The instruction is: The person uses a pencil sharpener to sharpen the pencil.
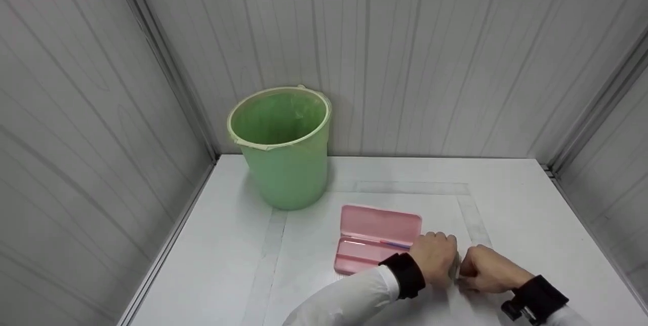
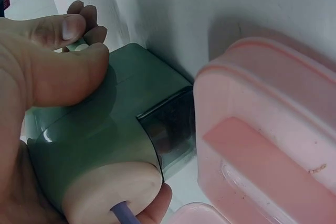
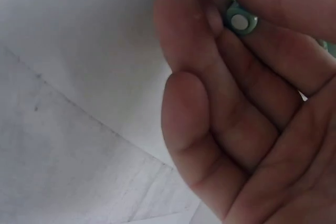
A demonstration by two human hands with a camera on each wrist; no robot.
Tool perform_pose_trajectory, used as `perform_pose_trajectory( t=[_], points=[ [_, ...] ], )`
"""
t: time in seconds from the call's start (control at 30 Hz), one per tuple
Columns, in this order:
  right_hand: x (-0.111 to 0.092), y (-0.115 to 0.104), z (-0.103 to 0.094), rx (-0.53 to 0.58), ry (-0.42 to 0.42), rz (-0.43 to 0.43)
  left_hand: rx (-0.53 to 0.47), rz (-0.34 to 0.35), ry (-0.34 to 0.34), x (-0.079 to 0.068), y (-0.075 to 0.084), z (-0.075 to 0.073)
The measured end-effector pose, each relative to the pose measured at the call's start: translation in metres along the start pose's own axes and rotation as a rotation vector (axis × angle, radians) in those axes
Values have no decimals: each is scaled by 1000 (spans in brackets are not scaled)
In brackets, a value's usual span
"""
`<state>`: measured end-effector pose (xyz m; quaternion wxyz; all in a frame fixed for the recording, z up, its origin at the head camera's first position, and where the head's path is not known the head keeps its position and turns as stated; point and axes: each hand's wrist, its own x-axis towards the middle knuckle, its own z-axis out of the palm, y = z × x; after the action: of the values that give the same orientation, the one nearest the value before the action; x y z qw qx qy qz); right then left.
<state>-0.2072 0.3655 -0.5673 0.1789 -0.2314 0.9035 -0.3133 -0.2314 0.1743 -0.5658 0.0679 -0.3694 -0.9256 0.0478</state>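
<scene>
Green sharpener gripped by left hand, purple pencil inserted; crank knob pinched by right hand; open pink case placed left, green bucket far left

Green sharpener: no brand, label or number can be read on the body.
Crank knob: no sign can be made out on its white centre.
Purple pencil: no print can be read on the short part that is shown.
Pink case: no lettering can be read on the open lid or tray.
Green bucket: no text or mark can be read on its side.
Black wristbands: no wording can be read.
Table: no writing can be read.
</scene>
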Motion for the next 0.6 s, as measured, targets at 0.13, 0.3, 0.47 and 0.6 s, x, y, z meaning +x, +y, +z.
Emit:
perform_pose_trajectory(
  t=[0.13,0.3,0.47,0.6],
  points=[
    [-3,-4,-3,0,-13,-48,22,-1,12,-2,0,-1],
    [-6,-6,-5,-23,-15,-86,38,-8,37,-3,1,-2],
    [-10,-10,-9,-1,-30,-86,20,-1,22,-3,2,-2],
    [-13,-16,-15,13,-12,-99,17,1,13,-3,1,-3]
  ],
)
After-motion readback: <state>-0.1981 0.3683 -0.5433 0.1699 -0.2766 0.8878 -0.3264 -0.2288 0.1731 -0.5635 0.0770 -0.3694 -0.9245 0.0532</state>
